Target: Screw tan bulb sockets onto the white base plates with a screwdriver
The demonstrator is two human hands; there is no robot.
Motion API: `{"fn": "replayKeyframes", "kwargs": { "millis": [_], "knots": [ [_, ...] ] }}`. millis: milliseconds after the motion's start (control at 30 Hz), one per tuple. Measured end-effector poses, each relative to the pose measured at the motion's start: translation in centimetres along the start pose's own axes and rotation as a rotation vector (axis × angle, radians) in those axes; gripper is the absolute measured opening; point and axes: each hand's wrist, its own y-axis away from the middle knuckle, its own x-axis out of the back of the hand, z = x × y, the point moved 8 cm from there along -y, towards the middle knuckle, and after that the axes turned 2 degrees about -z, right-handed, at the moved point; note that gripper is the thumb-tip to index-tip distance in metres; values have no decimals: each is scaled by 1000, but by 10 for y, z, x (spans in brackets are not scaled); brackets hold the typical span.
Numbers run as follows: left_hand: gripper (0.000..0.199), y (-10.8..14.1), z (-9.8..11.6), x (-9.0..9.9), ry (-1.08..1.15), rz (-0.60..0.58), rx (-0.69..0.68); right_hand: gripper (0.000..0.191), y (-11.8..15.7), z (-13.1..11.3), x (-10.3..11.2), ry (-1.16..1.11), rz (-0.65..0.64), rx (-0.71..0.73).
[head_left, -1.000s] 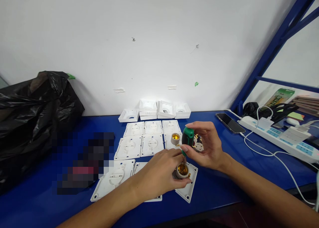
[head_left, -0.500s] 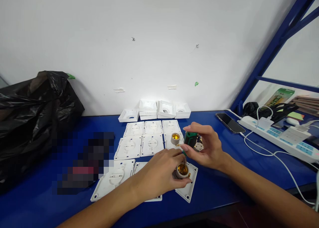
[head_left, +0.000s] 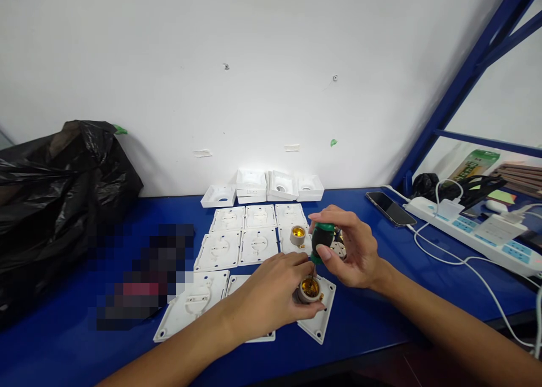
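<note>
My right hand [head_left: 349, 246] grips a short screwdriver [head_left: 322, 239] with a green and black handle, held upright. Its shaft points down into the brass-lined lamp socket [head_left: 310, 289]. My left hand [head_left: 277, 291] is closed around that socket, thumb at its near side and fingers behind, and steadies it on a white square base plate [head_left: 322, 319]. Its index finger lies close to the screwdriver's shaft. Just behind, a second lamp socket [head_left: 298, 234] sits on another white plate. Part of a round piece [head_left: 337, 248] shows behind my right hand.
Several white base plates [head_left: 214, 248] lie in rows on the blue table [head_left: 359, 330]. White box covers [head_left: 252, 185] stand along the wall. At right are a phone [head_left: 390, 208], a power strip [head_left: 478, 234] and loose white cables. A black plastic bag [head_left: 68, 195] fills the left side.
My right fingers have shifted around the screwdriver handle, which has turned and shows more of its green top. The left hand and the socket have stayed in place.
</note>
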Motion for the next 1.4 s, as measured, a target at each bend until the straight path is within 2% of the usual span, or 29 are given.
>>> {"fn": "replayKeyframes", "kwargs": {
  "millis": [167,333,500,567,733,933,1100,1267,1400],
  "knots": [
    [31,0,1,2,2,23,-3,54,5,2,7,100,95,-24],
    [28,1,1,1,-5,2,5,43,5,6,1,-7,6,-63],
    [31,0,1,1,0,13,-5,48,9,7,12,143,143,-107],
    [29,0,0,1,-7,16,-7,47,7,5,12,165,128,-96],
    [27,-1,1,0,4,2,-14,34,3,3,3,81,-2,-88],
    [26,0,0,2,1,23,-6,46,4,1,7,172,72,-50],
    [29,-1,1,1,2,-1,2,37,2,0,3,88,5,-41],
    [27,-1,1,2,1,0,6,45,3,5,6,99,83,-83],
    [27,-1,0,2,-1,8,5,39,2,6,3,28,40,-75]
  ]
}}
